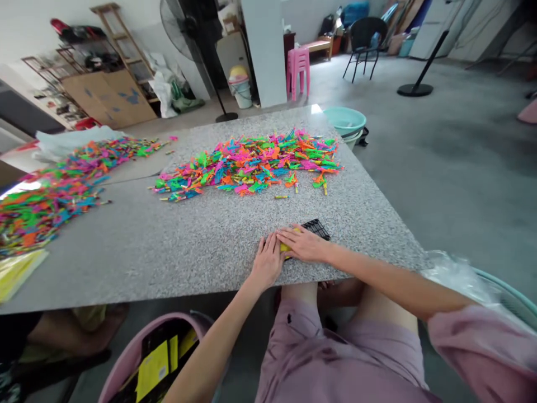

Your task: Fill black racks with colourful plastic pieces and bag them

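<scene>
A black grid-patterned tray lies near the front edge of the speckled stone table, mostly covered by my hands. Between them shows a piece of yellow card or paper. My left hand rests at the tray's left end, its fingers stretched out. From the right, my right hand lies flat across the yellow piece, fingertips close to the left hand's. Beyond them is a heap of small, brightly coloured plastic pieces, several with yellow sticks. One loose yellow stick lies in front of that heap.
Another coloured heap spreads over the left side, with a yellow packet before it. Below the table edge, a pink tub holds yellow-and-black cards. Clear plastic bags lie at right. A turquoise basin stands past the far corner.
</scene>
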`<state>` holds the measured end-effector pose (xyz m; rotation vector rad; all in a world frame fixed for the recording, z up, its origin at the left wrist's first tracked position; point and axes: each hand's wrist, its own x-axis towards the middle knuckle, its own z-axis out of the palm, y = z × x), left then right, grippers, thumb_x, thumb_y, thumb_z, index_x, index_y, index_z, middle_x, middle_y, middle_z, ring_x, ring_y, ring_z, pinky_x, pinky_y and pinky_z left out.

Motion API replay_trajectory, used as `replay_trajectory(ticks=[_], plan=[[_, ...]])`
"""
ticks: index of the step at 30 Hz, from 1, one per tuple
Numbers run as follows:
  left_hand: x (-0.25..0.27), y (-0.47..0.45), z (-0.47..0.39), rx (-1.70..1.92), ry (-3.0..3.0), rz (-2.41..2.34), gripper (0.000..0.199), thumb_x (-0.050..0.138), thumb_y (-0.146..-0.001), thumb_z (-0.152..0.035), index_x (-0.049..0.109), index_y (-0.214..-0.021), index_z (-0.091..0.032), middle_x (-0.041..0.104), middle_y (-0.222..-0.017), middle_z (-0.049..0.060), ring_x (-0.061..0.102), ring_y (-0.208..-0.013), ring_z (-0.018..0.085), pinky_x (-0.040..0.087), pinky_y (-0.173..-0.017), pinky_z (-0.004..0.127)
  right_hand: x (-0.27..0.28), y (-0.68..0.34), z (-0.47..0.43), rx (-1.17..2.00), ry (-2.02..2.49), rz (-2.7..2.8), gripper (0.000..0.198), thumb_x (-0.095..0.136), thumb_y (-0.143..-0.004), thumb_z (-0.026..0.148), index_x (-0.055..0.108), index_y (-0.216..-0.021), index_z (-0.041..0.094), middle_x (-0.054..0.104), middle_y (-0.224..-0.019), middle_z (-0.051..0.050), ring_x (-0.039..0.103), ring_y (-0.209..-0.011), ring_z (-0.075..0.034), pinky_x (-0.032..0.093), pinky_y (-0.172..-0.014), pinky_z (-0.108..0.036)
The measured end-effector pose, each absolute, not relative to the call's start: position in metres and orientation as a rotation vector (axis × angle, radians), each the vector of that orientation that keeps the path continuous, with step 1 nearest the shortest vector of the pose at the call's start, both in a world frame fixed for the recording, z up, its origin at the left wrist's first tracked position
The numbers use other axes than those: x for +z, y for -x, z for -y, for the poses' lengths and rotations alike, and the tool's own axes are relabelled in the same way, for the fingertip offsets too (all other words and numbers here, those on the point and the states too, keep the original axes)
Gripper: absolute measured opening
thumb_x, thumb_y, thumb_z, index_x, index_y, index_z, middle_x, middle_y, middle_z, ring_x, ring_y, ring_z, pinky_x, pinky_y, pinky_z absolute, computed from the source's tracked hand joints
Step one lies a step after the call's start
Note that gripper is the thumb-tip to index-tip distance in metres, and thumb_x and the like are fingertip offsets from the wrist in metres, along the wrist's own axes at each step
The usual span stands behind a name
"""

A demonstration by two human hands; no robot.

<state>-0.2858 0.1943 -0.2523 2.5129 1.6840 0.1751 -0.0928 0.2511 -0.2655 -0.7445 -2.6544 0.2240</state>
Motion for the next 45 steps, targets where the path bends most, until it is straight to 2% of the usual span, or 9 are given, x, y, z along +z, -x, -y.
replay_trajectory(ticks=[3, 9, 15, 19, 22, 29, 36, 40, 45], plan=[[-0.263, 0.292, -0.198, 0.072, -2.577, -1.658, 0.056, 0.03, -0.1, -0.029, 0.034, -0.146, 0.003, 0.035, -0.154, 0.024, 0.027, -0.147, 0.031, 0.019, -0.12, 0.051, -0.277, 0.102, -0.256, 0.217, 0.733, 2.689, 0.064, 0.033, -0.101, 0.049, 0.031, -0.152, 0.01, 0.038, -0.154, -0.017, 0.033, -0.143, -0.029, 0.025, -0.117, -0.053], [-0.256, 0.297, -0.202, -0.067, -2.65, -1.626, 0.059, 0.029, -0.101, -0.033, 0.03, -0.149, 0.0, 0.033, -0.156, 0.02, 0.027, -0.147, 0.028, 0.02, -0.121, 0.048, -0.282, 0.099, -0.258, 0.238, 0.753, 2.684, 0.073, 0.032, -0.099, 0.057, 0.03, -0.152, 0.006, 0.039, -0.152, -0.02, 0.034, -0.142, -0.03, 0.025, -0.117, -0.053], [-0.242, 0.297, -0.202, -0.099, -2.705, -1.652, 0.06, 0.027, -0.101, -0.038, 0.023, -0.153, -0.009, 0.032, -0.157, 0.017, 0.027, -0.147, 0.029, 0.016, -0.118, 0.059, -0.284, 0.053, -0.265, 0.21, 0.901, 2.718, 0.069, 0.041, -0.099, 0.05, 0.029, -0.152, 0.009, 0.034, -0.155, -0.019, 0.03, -0.144, -0.032, 0.024, -0.116, -0.058], [-0.234, 0.31, -0.211, -0.101, -2.749, -1.608, 0.072, 0.032, -0.099, -0.051, 0.019, -0.154, -0.006, 0.035, -0.155, 0.021, 0.03, -0.145, 0.034, 0.025, -0.115, 0.059, -0.267, 0.052, -0.27, 0.174, 0.985, 2.699, 0.067, 0.036, -0.1, 0.05, 0.031, -0.152, 0.008, 0.035, -0.154, -0.02, 0.033, -0.143, -0.033, 0.025, -0.115, -0.059], [-0.239, 0.313, -0.217, -0.092, -2.768, -1.579, 0.074, 0.029, -0.099, -0.052, 0.014, -0.155, -0.005, 0.029, -0.157, 0.023, 0.022, -0.148, 0.034, 0.022, -0.115, 0.061, -0.26, 0.078, -0.271, 0.113, 0.896, 2.669, 0.066, 0.034, -0.1, 0.05, 0.031, -0.152, 0.009, 0.034, -0.155, -0.019, 0.029, -0.145, -0.03, 0.023, -0.118, -0.054], [-0.261, 0.299, -0.217, -0.066, -2.755, -1.532, 0.075, 0.029, -0.099, -0.054, 0.02, -0.153, -0.003, 0.026, -0.159, 0.021, 0.019, -0.149, 0.032, 0.019, -0.119, 0.055, -0.282, 0.113, -0.264, 0.19, 0.926, 2.677, 0.066, 0.032, -0.101, 0.048, 0.032, -0.151, 0.005, 0.034, -0.155, -0.02, 0.031, -0.144, -0.03, 0.02, -0.118, -0.055], [-0.249, 0.325, -0.212, -0.044, -2.771, -1.566, 0.091, 0.039, -0.091, -0.069, 0.019, -0.154, -0.007, 0.033, -0.155, 0.022, 0.026, -0.147, 0.034, 0.027, -0.115, 0.057, -0.281, 0.08, -0.263, 0.125, 0.919, 2.665, 0.065, 0.036, -0.1, 0.05, 0.032, -0.151, 0.009, 0.038, -0.153, -0.017, 0.032, -0.143, -0.031, 0.016, -0.118, -0.057], [-0.248, 0.319, -0.21, -0.021, -2.784, -1.575, 0.103, 0.038, -0.088, -0.074, 0.004, -0.155, -0.003, 0.02, -0.159, 0.026, 0.014, -0.149, 0.039, 0.014, -0.116, 0.065, -0.279, 0.083, -0.263, 0.091, 0.872, 2.637, 0.069, 0.04, -0.098, 0.052, 0.031, -0.151, 0.008, 0.036, -0.154, -0.02, 0.03, -0.144, -0.032, 0.016, -0.117, -0.058], [-0.258, 0.3, -0.218, -0.021, -2.804, -1.362, 0.095, 0.036, -0.094, -0.064, 0.0, -0.154, -0.001, 0.018, -0.16, 0.025, 0.014, -0.15, 0.035, 0.02, -0.119, 0.053, -0.28, 0.112, -0.257, 0.204, 0.841, 2.652, 0.06, 0.037, -0.101, 0.045, 0.036, -0.149, 0.008, 0.041, -0.151, -0.02, 0.031, -0.144, -0.031, 0.025, -0.115, -0.055]])
